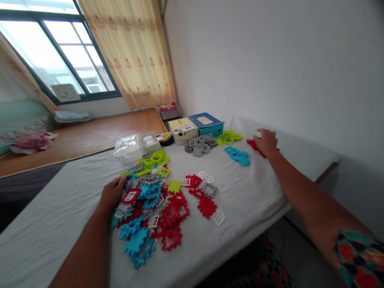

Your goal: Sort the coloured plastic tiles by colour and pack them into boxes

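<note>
A mixed pile of notched plastic building pieces (147,212), in red, blue, grey and lime green with white window inserts, covers the middle left of the table. My left hand (113,191) rests against the pile's left edge, fingers stretched over the nearest pieces. Far to the right, my right hand (267,141) has its fingers on a red notched piece (254,146), which lies low at the table surface and is partly covered by the hand. Beside it are small groups of blue pieces (238,155), lime-green pieces (229,137) and grey pieces (200,145).
Behind the grey group stand a yellow cartoon box (183,130) and a blue box (206,123). A clear plastic container (127,148), a white box (151,142) and a roll of tape (165,138) sit at the back. White cloth covers the table (240,200); a wall (270,60) borders it.
</note>
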The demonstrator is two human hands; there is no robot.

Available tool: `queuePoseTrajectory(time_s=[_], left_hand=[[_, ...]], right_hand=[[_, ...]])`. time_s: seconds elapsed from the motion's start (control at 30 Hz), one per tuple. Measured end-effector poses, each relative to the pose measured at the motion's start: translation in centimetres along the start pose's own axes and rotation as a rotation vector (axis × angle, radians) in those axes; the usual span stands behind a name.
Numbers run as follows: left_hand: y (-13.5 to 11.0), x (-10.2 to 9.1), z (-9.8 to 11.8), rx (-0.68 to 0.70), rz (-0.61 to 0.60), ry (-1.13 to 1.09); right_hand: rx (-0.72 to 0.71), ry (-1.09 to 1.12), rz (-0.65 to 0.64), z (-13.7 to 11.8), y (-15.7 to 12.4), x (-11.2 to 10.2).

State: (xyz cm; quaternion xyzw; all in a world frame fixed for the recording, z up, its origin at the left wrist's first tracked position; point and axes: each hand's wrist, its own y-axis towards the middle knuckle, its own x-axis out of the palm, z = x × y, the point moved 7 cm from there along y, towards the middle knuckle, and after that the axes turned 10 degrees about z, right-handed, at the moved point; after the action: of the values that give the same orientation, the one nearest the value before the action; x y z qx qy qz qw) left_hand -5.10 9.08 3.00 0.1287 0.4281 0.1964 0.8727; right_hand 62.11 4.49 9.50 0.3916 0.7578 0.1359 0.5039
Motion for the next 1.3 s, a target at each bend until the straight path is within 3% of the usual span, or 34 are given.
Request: queuePoseTrajectory(time_s=[0.13, 0.2, 0.27, 0.33, 0.43, 0.67, 0.77, 0.83, 0.93, 1.0, 1.1, 1.13, 1.2, 1.3], left_hand=[[-0.3, 0.0, 0.4, -0.004, -0.007, -0.007], [-0.4, 0.0, 0.6, -0.001, -0.010, -0.005], [-0.6, 0.0, 0.6, -0.005, -0.015, -0.008], [-0.6, 0.1, 0.5, -0.020, -0.019, -0.015], [-0.6, 0.2, 0.3, -0.029, -0.017, -0.020], [-0.2, 0.2, 0.1, 0.009, -0.017, 0.000], [0.0, 0.2, -0.2, -0.003, -0.046, 0.021], [0.1, 0.3, -0.3, -0.016, -0.057, 0.036], [0.3, 0.2, -0.4, -0.028, -0.065, 0.069], [0.3, 0.2, -0.4, -0.031, -0.064, 0.082], [0.2, 0.1, -0.2, -0.037, -0.055, 0.072], [0.2, 0.1, -0.2, -0.037, -0.053, 0.065], [0.1, 0.1, -0.2, -0.036, -0.048, 0.053], [0.1, 0.2, -0.2, -0.021, -0.042, 0.049]], right_hand=[[-0.300, 0.227, -0.261, -11.0, -6.5, 4.2], [-0.593, 0.375, -0.492, -17.1, -11.8, 5.9], [-0.753, 0.369, -0.624, -20.8, -16.0, 6.7], [-0.794, 0.276, -0.674, -22.5, -18.1, 7.0], [-0.840, 0.237, -0.676, -23.7, -18.8, 6.6], [-0.860, 0.504, -0.551, -25.0, -18.6, 4.3], [-0.726, 0.593, -0.436, -23.2, -16.7, 3.6], [-0.509, 0.647, -0.327, -19.4, -13.5, 3.3], [-0.147, 0.644, -0.155, -10.0, -7.2, 2.8], [0.037, 0.486, -0.025, -2.9, -3.4, 1.9], [0.154, 0.160, 0.035, 4.7, 0.2, 0.8], [0.139, 0.073, 0.048, 5.7, 0.9, 0.5], [0.050, -0.016, 0.081, 5.3, 1.2, 0.2], [-0.136, 0.083, -0.018, 0.5, -0.8, 1.3]])
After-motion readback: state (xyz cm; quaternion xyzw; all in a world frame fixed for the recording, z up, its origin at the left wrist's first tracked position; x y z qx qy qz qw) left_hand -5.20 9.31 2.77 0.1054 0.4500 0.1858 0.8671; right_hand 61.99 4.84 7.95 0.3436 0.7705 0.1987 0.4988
